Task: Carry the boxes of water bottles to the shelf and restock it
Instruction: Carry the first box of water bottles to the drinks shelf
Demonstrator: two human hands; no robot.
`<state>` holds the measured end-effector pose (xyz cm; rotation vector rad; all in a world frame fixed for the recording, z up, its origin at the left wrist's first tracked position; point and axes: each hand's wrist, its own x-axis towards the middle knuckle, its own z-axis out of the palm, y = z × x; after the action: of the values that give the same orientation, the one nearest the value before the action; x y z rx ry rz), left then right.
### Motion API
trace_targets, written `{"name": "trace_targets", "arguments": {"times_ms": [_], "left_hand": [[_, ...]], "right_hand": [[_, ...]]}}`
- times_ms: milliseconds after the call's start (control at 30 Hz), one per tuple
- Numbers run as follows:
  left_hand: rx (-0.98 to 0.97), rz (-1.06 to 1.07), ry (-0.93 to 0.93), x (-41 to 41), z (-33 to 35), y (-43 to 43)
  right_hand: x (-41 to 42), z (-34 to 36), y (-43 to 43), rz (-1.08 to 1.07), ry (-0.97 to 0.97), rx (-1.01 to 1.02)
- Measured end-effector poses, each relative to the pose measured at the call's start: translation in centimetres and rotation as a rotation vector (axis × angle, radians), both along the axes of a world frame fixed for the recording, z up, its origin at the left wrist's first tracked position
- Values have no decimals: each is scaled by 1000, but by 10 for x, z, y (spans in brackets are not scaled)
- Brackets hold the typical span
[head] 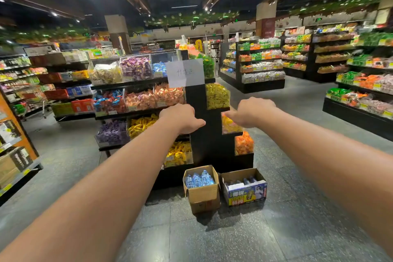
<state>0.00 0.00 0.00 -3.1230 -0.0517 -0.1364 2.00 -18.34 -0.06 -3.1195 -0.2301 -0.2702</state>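
Two open cardboard boxes stand on the floor against the end of a black candy shelf. The plain brown box [202, 191] on the left holds several clear water bottles [198, 179] with blue labels. The printed box [246, 192] on the right holds dark-capped bottles, mostly hidden. Both my arms stretch forward at chest height, well above the boxes. My left hand [180, 118] and my right hand [252, 112] hang with loosely curled fingers and hold nothing.
The black candy shelf [209, 130] with a paper sign [185, 72] stands straight ahead. An orange shelf unit [12, 151] is at the left, snack shelves [361, 100] at the right. Grey floor aisles run on either side.
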Motion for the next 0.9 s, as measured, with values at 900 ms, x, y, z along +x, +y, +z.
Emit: {"name": "trace_targets", "arguments": {"times_ms": [900], "left_hand": [[25,29,44,123,-36,24]], "right_hand": [[124,-27,36,-14,90,19]]}}
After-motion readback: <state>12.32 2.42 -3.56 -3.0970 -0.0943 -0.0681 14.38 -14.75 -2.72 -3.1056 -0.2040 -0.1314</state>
